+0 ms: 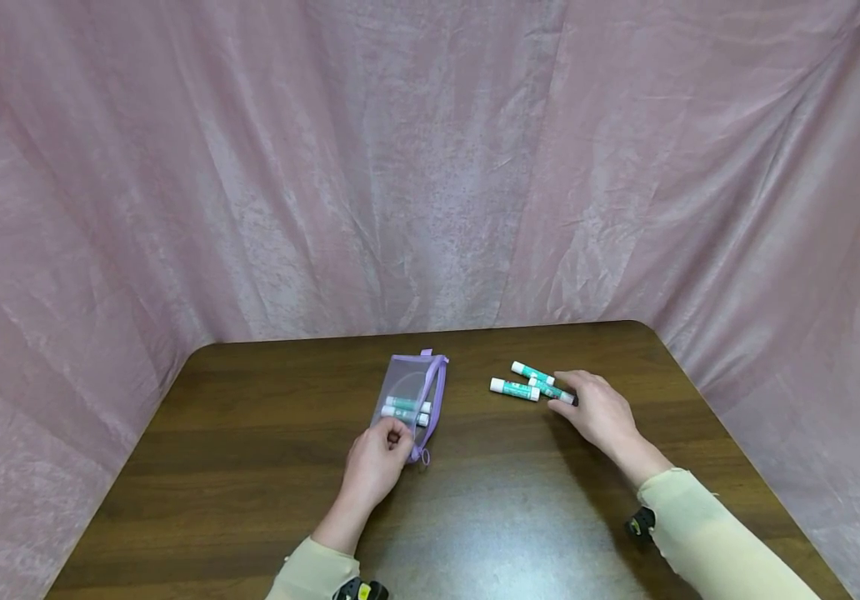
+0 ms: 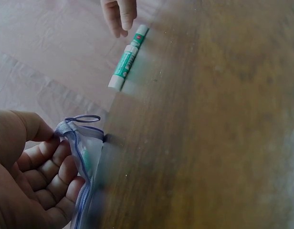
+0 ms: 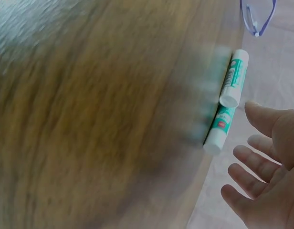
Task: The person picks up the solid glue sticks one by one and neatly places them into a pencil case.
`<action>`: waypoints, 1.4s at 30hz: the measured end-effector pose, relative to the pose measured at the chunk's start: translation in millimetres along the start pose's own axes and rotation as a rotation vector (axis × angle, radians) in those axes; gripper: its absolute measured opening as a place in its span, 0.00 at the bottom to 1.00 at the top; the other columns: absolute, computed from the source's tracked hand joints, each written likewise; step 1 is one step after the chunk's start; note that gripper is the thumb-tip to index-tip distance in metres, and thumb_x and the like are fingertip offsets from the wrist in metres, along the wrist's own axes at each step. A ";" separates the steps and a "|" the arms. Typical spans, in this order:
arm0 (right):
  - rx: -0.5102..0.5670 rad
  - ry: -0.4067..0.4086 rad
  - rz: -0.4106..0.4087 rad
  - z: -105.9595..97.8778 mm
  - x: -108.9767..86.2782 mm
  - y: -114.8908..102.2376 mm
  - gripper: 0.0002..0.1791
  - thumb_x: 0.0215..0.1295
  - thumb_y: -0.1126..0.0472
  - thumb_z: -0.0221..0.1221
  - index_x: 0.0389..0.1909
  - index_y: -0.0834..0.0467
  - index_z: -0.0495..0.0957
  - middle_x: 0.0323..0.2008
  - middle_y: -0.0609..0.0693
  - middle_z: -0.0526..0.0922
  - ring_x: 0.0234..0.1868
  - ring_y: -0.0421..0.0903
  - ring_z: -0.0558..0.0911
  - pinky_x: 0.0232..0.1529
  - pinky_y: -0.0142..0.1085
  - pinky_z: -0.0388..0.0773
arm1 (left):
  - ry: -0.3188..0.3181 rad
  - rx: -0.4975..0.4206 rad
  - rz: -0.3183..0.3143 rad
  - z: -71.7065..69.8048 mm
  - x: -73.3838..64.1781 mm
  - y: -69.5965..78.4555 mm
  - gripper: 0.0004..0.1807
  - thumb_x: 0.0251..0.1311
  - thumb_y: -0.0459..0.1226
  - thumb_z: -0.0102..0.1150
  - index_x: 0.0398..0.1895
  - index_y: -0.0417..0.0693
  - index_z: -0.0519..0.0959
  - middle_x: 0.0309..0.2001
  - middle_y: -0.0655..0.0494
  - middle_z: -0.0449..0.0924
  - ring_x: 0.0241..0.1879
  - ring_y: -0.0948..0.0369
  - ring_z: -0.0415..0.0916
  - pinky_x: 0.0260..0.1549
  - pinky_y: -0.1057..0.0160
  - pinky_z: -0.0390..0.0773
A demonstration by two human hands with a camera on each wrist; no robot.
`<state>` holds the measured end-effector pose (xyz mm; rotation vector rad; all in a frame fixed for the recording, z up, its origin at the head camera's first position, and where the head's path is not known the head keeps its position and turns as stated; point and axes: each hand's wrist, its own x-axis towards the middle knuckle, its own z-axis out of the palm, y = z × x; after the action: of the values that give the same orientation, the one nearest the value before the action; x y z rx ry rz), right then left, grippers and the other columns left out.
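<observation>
My left hand (image 1: 377, 460) pinches the near edge of a purple-trimmed mesh zip pouch (image 1: 405, 377) between thumb and forefinger. Inside the pouch lie two green-and-white glue sticks (image 1: 404, 414), visible through the mesh. To the right on the table are three more: a far glue stick (image 1: 531, 372), a left one (image 1: 514, 389) and a right one (image 1: 552, 390). Over the rightmost stick hovers my right hand (image 1: 601, 412), its fingers spread and slightly bent. In the right wrist view, the thumb (image 3: 264, 119) stays apart from the glue sticks (image 3: 234, 78), and nothing is held.
Everything lies on a dark brown wooden table (image 1: 250, 467) with rounded far corners. Pink velvet curtains (image 1: 415, 167) hang behind it and along both sides. A purple ring (image 1: 425, 457) dangles from the pouch's near corner.
</observation>
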<state>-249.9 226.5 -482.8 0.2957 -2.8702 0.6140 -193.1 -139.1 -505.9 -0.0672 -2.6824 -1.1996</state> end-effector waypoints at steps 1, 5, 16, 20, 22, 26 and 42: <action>-0.001 -0.006 0.005 -0.6 -0.6 1.3 0.31 0.62 0.50 0.69 0.64 0.56 0.77 0.62 0.58 0.78 0.63 0.62 0.73 0.53 0.61 0.71 | 0.001 0.002 0.004 -0.1 -0.1 0.1 0.04 0.60 0.40 0.61 0.27 0.58 0.78 0.24 0.67 0.76 0.24 0.65 0.71 0.29 0.60 0.71; -0.001 -0.030 0.030 -3.2 -3.0 6.7 0.32 0.64 0.49 0.68 0.66 0.57 0.75 0.64 0.59 0.76 0.64 0.64 0.72 0.54 0.62 0.70 | 0.001 0.006 -0.002 -0.1 -0.7 0.8 0.04 0.60 0.41 0.61 0.27 0.59 0.79 0.24 0.68 0.76 0.24 0.65 0.71 0.29 0.60 0.71; 0.010 -0.045 0.056 -6.5 -7.0 23.6 0.32 0.63 0.48 0.68 0.65 0.59 0.76 0.62 0.62 0.76 0.63 0.65 0.73 0.53 0.62 0.71 | 0.001 0.001 -0.003 -0.5 -0.9 1.5 0.04 0.60 0.40 0.61 0.28 0.58 0.79 0.24 0.67 0.76 0.24 0.65 0.71 0.29 0.60 0.71; 0.019 -0.056 0.061 -7.4 -7.8 26.9 0.32 0.64 0.48 0.67 0.64 0.60 0.76 0.62 0.63 0.77 0.63 0.66 0.73 0.55 0.63 0.70 | 0.004 0.004 -0.006 -0.4 -0.9 1.8 0.04 0.60 0.40 0.61 0.28 0.59 0.79 0.24 0.67 0.76 0.24 0.65 0.71 0.29 0.60 0.71; 0.026 -0.068 0.069 -8.0 -8.1 28.3 0.31 0.64 0.48 0.67 0.64 0.60 0.76 0.62 0.63 0.76 0.63 0.66 0.73 0.56 0.63 0.69 | 0.005 0.006 -0.003 -0.1 -0.7 1.6 0.04 0.60 0.40 0.61 0.28 0.59 0.79 0.24 0.68 0.76 0.24 0.66 0.71 0.29 0.60 0.71; 0.034 -0.095 0.089 -8.4 -8.2 31.1 0.31 0.65 0.48 0.66 0.64 0.59 0.76 0.62 0.63 0.77 0.63 0.67 0.72 0.56 0.63 0.69 | 0.006 0.003 0.000 0.5 -0.5 1.6 0.04 0.60 0.40 0.61 0.27 0.59 0.79 0.24 0.67 0.76 0.24 0.65 0.71 0.29 0.60 0.71; 0.054 -0.114 0.121 -5.4 -7.7 38.6 0.26 0.65 0.48 0.66 0.59 0.57 0.81 0.60 0.62 0.78 0.62 0.67 0.73 0.55 0.63 0.69 | 0.001 0.005 0.007 0.4 -1.2 1.7 0.04 0.60 0.39 0.61 0.27 0.58 0.79 0.24 0.67 0.76 0.24 0.65 0.71 0.29 0.60 0.71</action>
<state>-250.8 264.4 -494.5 0.1704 -3.0025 0.7195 -191.8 -137.6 -505.2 -0.0750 -2.6817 -1.1904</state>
